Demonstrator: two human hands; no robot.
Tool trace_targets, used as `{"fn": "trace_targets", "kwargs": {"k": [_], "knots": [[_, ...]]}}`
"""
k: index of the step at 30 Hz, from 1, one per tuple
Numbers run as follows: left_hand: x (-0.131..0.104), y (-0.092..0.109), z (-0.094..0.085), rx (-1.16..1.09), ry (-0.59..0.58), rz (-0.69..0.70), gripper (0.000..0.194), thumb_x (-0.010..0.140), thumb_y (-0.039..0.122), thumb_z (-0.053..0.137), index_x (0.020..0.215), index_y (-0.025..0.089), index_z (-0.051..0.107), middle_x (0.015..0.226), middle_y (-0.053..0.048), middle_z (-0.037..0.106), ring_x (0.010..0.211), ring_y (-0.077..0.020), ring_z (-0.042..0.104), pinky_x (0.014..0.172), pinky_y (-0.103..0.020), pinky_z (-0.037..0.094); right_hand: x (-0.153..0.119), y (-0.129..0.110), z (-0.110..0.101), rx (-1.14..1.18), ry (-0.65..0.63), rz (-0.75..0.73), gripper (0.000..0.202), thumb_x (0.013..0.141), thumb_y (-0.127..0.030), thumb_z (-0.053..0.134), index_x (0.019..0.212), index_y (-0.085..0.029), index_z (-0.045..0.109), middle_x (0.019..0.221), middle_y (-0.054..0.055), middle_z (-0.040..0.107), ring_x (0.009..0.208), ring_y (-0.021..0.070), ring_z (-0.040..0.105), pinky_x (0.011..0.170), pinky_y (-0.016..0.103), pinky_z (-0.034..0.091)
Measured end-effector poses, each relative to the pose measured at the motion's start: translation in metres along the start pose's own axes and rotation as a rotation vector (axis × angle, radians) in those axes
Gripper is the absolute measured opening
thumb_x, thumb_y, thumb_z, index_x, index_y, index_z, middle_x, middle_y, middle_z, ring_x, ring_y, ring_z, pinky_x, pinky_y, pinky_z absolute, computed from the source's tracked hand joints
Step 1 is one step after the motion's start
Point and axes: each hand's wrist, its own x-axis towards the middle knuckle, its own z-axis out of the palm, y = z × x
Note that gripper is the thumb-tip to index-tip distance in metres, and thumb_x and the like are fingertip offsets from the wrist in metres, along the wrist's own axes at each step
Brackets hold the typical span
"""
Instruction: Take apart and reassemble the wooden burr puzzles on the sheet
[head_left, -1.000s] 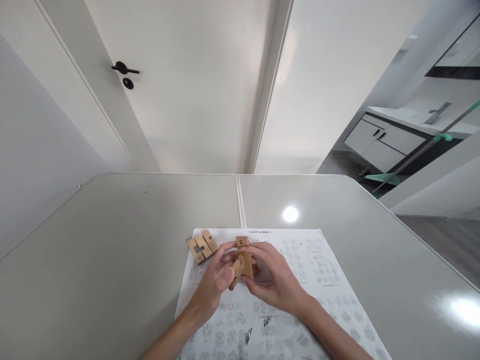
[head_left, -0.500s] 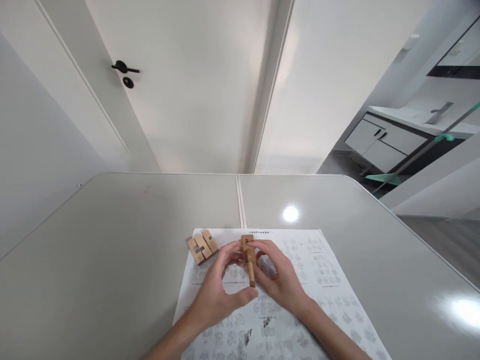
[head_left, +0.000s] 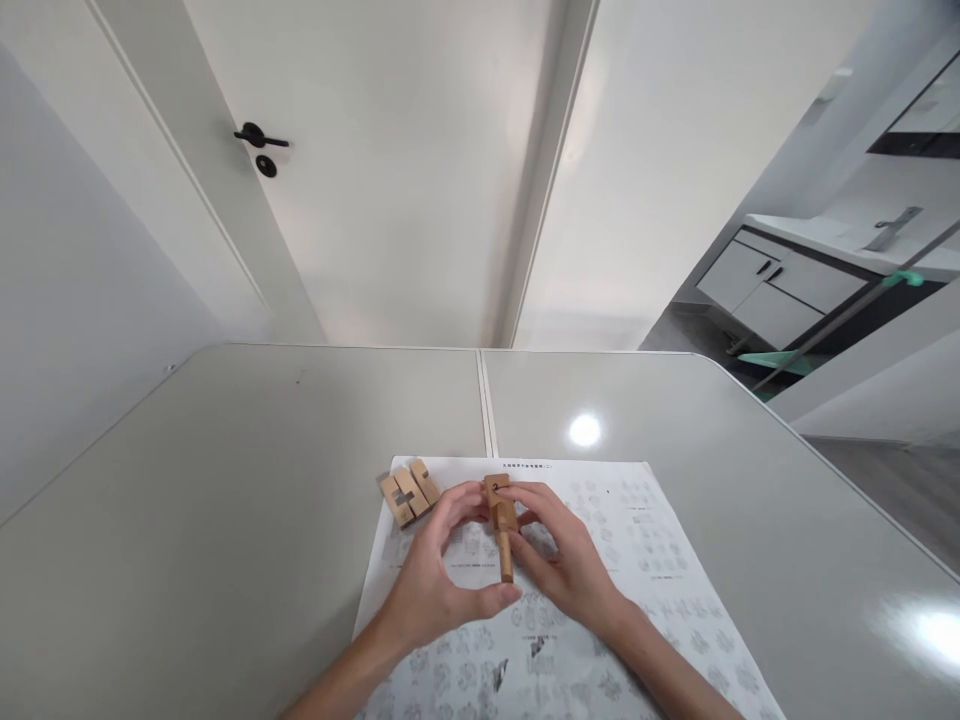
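Over the printed sheet, both my hands hold joined wooden puzzle pieces (head_left: 501, 515): a wider block marked "2" at the far end and a narrow stick pointing toward me. My left hand (head_left: 442, 575) curves around the left side, fingertips at the wider block and thumb by the stick's near end. From the right, my right hand (head_left: 566, 560) grips the block, its index finger on the top by the number. How the pieces join underneath is hidden by the fingers. Several notched wooden puzzle pieces (head_left: 409, 495) lie side by side just beyond my left hand.
The paper sheet (head_left: 645, 600) with rows of small printed figures lies on the grey table (head_left: 225, 520). A seam (head_left: 487, 405) runs across the tabletop toward a white door (head_left: 397, 200). At the right stand a sink cabinet (head_left: 780, 285) and a green-and-grey pole.
The view has shifted slightly. The wooden pieces are tilted a little, so more of the stick's length shows, and my left thumb has eased slightly away from its end.
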Motion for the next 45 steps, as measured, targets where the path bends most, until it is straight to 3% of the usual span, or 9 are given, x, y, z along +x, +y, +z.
{"fn": "trace_targets", "kwargs": {"k": [22, 32, 45], "knots": [[0.001, -0.003, -0.003, 0.069, -0.012, 0.079, 0.088, 0.066, 0.035, 0.096, 0.141, 0.026, 0.051, 0.146, -0.013, 0.060, 0.135, -0.0360, 0.057, 0.119, -0.055, 0.043, 0.001, -0.003, 0.000, -0.069, 0.015, -0.043, 0.045, 0.105, -0.013, 0.049, 0.145, -0.033, 0.052, 0.134, 0.011, 0.064, 0.119, 0.0264, 0.064, 0.085, 0.040, 0.065], [-0.003, -0.001, 0.002, 0.077, 0.023, 0.045, 0.089, 0.070, 0.039, 0.094, 0.145, 0.028, 0.047, 0.155, -0.014, 0.052, 0.139, -0.0372, 0.054, 0.119, -0.055, 0.045, 0.000, 0.000, 0.001, -0.064, 0.053, -0.033, 0.043, 0.105, -0.012, 0.049, 0.141, -0.033, 0.056, 0.137, 0.010, 0.065, 0.121, 0.0252, 0.066, 0.088, 0.040, 0.068], [-0.005, 0.004, 0.007, 0.306, -0.046, 0.134, 0.061, 0.103, 0.038, 0.061, 0.160, 0.032, 0.041, 0.159, -0.009, 0.054, 0.145, -0.0322, 0.053, 0.121, -0.051, 0.044, -0.002, 0.003, 0.001, -0.239, 0.173, -0.062, 0.045, 0.104, -0.010, 0.051, 0.143, -0.031, 0.057, 0.136, 0.012, 0.063, 0.121, 0.0258, 0.067, 0.087, 0.042, 0.069]]}}
